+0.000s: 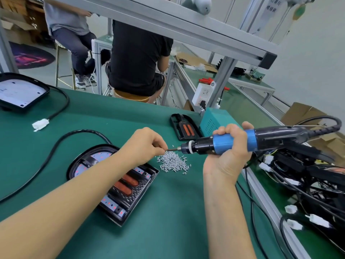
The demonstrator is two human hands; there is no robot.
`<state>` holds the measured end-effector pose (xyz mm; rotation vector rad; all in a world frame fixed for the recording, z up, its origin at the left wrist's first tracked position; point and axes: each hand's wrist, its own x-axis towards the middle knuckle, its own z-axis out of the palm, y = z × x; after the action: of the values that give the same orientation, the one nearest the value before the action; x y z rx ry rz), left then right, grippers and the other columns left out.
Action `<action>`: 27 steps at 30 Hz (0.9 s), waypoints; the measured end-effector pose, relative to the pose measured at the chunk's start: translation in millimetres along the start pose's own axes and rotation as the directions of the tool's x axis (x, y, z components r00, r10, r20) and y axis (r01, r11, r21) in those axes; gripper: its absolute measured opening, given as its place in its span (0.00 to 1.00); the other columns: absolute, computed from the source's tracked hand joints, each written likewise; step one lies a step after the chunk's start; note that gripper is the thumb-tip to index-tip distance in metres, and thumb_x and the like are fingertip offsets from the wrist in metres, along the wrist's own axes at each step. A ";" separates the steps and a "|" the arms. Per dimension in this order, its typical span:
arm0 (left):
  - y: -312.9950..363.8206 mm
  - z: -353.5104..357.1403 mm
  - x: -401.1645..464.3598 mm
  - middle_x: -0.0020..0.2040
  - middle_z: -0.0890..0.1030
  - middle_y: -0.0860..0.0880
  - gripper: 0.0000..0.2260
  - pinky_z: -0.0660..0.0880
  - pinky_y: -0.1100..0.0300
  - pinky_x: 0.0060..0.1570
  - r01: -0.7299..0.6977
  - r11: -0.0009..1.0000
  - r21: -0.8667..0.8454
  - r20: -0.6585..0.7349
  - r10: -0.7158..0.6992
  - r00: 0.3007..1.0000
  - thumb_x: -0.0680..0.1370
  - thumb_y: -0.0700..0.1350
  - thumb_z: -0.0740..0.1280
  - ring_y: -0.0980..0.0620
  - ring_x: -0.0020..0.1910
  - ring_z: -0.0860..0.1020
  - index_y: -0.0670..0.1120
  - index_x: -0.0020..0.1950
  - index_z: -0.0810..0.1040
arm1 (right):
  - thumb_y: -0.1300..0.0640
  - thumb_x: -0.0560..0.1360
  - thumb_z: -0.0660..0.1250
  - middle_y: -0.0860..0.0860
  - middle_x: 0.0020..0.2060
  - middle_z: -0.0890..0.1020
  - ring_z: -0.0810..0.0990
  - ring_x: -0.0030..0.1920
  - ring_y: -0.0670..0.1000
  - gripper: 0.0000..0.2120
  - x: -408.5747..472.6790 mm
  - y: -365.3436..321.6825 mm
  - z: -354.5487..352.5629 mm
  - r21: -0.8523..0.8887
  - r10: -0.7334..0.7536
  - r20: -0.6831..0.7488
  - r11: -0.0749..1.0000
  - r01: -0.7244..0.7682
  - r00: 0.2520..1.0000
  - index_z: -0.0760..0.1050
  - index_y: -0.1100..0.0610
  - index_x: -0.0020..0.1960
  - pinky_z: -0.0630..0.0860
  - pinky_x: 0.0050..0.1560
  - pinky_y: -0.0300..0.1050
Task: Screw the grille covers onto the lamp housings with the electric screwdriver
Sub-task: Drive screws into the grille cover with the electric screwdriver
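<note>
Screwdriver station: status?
Right hand grips electric screwdriver. Left hand pinches screw at bit, above screw pile. Lamp housing under left forearm, waiting.

Bench mat (112,113): matt green, smooth. Screws (173,162): bright silvery metal, heaped. Electric screwdriver (242,141): glossy blue and black plastic, knurled metal collar. Lamp housing (113,182): glossy black plastic, ribbed grille. Frame rails (168,17): brushed aluminium. Boxes (302,111): plain cardboard.
</note>
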<state>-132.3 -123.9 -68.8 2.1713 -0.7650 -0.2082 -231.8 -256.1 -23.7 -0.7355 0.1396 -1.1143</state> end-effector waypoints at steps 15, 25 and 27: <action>1.6 -17.8 1.1 0.32 0.72 0.47 0.17 0.61 0.52 0.55 0.052 0.812 0.581 0.068 -0.112 0.991 0.78 0.43 0.63 0.42 0.42 0.73 0.47 0.30 0.63 | 0.65 0.66 0.62 0.47 0.28 0.72 0.72 0.30 0.48 0.11 -34.5 -6.2 41.3 0.063 0.048 0.232 0.996 -0.065 0.971 0.69 0.52 0.46 0.71 0.41 0.42; -74.4 -59.2 -92.5 0.64 0.76 0.50 0.15 0.64 0.52 0.61 0.352 0.923 0.157 -0.485 -0.238 0.841 0.78 0.40 0.60 0.45 0.62 0.70 0.50 0.64 0.76 | 0.68 0.68 0.62 0.51 0.31 0.71 0.72 0.28 0.49 0.13 -86.1 41.2 61.1 -0.038 0.237 0.414 0.969 -0.243 0.879 0.69 0.54 0.50 0.72 0.37 0.41; -84.6 -57.3 -104.6 0.66 0.74 0.49 0.17 0.64 0.51 0.62 0.414 0.905 0.100 -0.467 -0.325 0.823 0.78 0.41 0.60 0.44 0.62 0.70 0.48 0.68 0.72 | 0.68 0.69 0.62 0.50 0.30 0.72 0.73 0.29 0.49 0.13 -95.9 51.4 63.5 -0.087 0.249 0.455 0.968 -0.236 0.855 0.69 0.54 0.49 0.72 0.37 0.42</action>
<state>-155.8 16.0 -104.6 2.4182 -0.0976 0.1739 -207.7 -132.6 -30.3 -0.9632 -0.1566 -0.6715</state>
